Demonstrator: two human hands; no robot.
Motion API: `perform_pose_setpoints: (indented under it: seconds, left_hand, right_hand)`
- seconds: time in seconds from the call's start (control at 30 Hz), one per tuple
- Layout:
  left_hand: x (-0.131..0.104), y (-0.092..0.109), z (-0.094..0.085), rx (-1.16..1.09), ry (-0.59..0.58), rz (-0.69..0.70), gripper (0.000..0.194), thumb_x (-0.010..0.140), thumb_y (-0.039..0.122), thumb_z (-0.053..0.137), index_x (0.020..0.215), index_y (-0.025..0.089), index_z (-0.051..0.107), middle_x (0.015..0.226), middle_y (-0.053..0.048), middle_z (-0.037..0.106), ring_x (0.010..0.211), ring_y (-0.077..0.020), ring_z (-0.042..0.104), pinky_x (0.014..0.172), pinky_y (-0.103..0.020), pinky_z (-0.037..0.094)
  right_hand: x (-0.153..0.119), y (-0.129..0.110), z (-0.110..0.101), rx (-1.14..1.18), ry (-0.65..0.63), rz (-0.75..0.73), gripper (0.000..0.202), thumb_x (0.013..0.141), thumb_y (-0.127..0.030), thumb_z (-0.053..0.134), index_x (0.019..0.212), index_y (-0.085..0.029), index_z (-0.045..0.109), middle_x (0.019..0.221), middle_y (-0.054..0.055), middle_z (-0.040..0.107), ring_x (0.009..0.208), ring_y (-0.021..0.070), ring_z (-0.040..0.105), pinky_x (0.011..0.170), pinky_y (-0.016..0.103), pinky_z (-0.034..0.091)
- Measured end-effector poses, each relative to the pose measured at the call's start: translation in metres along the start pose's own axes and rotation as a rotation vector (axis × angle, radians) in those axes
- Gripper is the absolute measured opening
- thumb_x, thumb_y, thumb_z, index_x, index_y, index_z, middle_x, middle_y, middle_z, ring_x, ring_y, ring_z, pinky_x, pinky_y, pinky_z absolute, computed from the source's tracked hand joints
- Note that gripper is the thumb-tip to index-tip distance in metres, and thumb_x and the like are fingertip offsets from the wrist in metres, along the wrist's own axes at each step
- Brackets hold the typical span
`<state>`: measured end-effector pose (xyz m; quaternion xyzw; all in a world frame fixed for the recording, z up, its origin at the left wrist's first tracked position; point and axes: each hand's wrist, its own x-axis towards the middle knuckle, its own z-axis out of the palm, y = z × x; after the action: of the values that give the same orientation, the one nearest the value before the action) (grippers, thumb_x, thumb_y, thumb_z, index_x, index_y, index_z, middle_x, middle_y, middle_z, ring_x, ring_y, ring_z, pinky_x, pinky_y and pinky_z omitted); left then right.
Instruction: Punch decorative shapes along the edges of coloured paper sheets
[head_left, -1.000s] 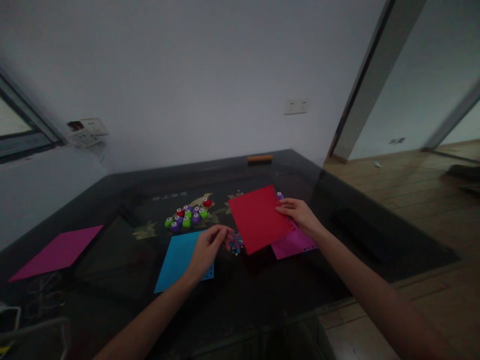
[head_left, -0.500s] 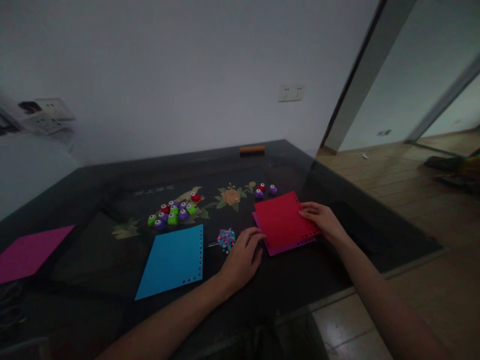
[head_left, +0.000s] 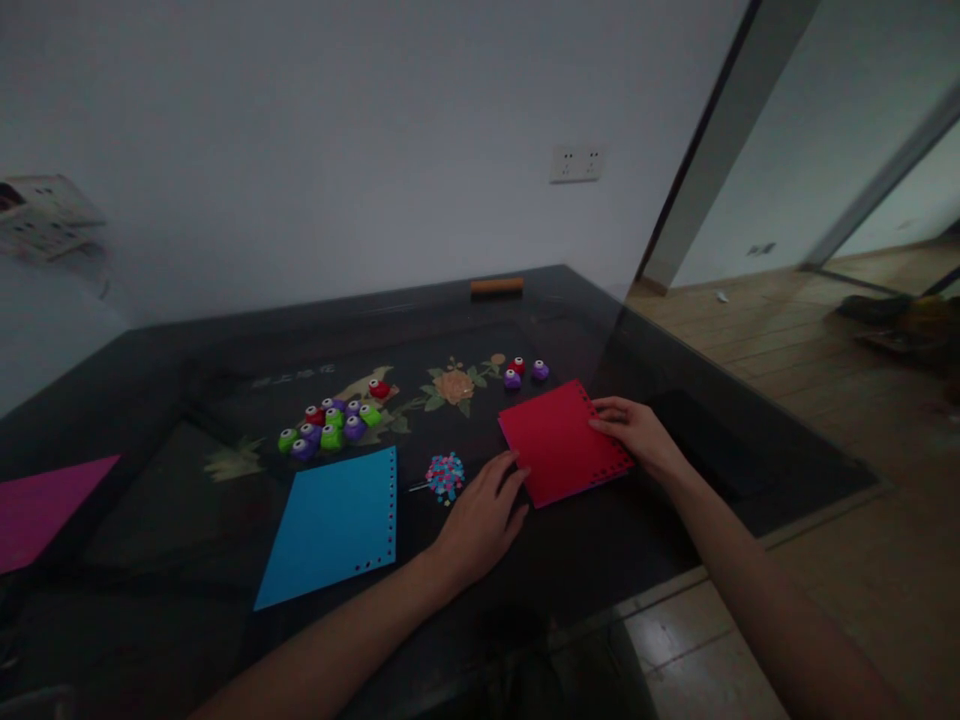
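A red punched sheet of paper [head_left: 562, 440] lies over a pink sheet [head_left: 553, 497], which shows only as a thin rim at the lower edge. My right hand [head_left: 636, 434] grips the red sheet at its right side, thumb on top; its other fingers are partly hidden. At the left edge, the fingertips of my left hand [head_left: 480, 518] touch the sheets, with the thumb apart and nothing pinched. Just left of that hand is a cluster of small pink, blue and white pieces [head_left: 445, 476] beside a thin light stick [head_left: 417, 487].
A blue punched sheet [head_left: 334, 520] lies left of my left hand, a magenta sheet [head_left: 52, 505] at the far left. Several eye-topped toys [head_left: 330, 425] sit behind the blue sheet, and three more [head_left: 517, 375] behind the red one. An orange-brown bar [head_left: 496, 287] lies near the wall.
The red sheet has shifted over the pink one, so less pink shows along the left and bottom. Both hands stay at the edges. The view has tilted slightly.
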<state>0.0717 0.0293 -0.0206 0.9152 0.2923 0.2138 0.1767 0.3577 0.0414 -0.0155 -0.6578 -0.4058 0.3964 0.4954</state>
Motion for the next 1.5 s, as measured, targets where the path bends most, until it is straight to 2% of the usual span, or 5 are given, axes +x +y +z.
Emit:
perform_pose_setpoints:
  seconds: [0.27, 0.7, 1.07, 1.33, 1.5]
  left_hand:
    - [0.0, 0.001, -0.002, 0.082, -0.065, 0.008, 0.044, 0.086, 0.019, 0.055, 0.129, 0.018, 0.045, 0.141, -0.014, 0.043, 0.13, -0.0258, 0.041, 0.106, -0.043, 0.04]
    - [0.001, -0.001, 0.003, 0.135, -0.076, 0.035, 0.05, 0.087, 0.023, 0.055, 0.134, 0.017, 0.041, 0.141, -0.013, 0.045, 0.129, -0.0258, 0.042, 0.106, -0.043, 0.039]
    - [0.002, -0.001, 0.003, 0.157, -0.087, 0.029, 0.046, 0.087, 0.024, 0.056, 0.131, 0.015, 0.047, 0.139, -0.014, 0.048, 0.131, -0.0259, 0.041, 0.107, -0.043, 0.039]
    - [0.001, -0.001, 0.001, 0.141, -0.083, 0.031, 0.045, 0.086, 0.023, 0.056, 0.13, 0.017, 0.047, 0.139, -0.014, 0.047, 0.13, -0.0264, 0.041, 0.106, -0.044, 0.04]
    - [0.001, -0.001, 0.002, 0.104, -0.06, 0.002, 0.047, 0.087, 0.024, 0.056, 0.132, 0.017, 0.043, 0.141, -0.016, 0.042, 0.132, -0.0271, 0.039, 0.106, -0.044, 0.04]
  right_hand:
    - [0.002, 0.003, 0.0, -0.023, -0.024, -0.004, 0.04, 0.06, -0.026, 0.075, 0.098, -0.018, 0.065, 0.073, 0.0, 0.064, 0.059, 0.0136, 0.059, 0.057, 0.027, 0.046]
    - [-0.001, -0.001, 0.002, -0.084, -0.026, -0.014, 0.038, 0.063, -0.024, 0.073, 0.1, -0.017, 0.065, 0.072, 0.0, 0.064, 0.059, 0.0133, 0.059, 0.057, 0.026, 0.047]
    - [-0.001, -0.001, 0.003, -0.091, -0.022, -0.023, 0.042, 0.062, -0.024, 0.073, 0.102, -0.017, 0.064, 0.068, -0.001, 0.064, 0.056, 0.0125, 0.058, 0.055, 0.025, 0.046]
    - [0.008, 0.011, -0.007, -0.204, 0.134, -0.182, 0.034, 0.064, -0.03, 0.07, 0.095, -0.017, 0.064, 0.076, 0.004, 0.065, 0.062, 0.0157, 0.059, 0.054, 0.028, 0.049]
    - [0.011, 0.014, -0.009, -0.304, 0.138, -0.23, 0.029, 0.068, -0.03, 0.067, 0.094, -0.017, 0.066, 0.079, 0.006, 0.067, 0.069, 0.0178, 0.062, 0.061, 0.03, 0.05]
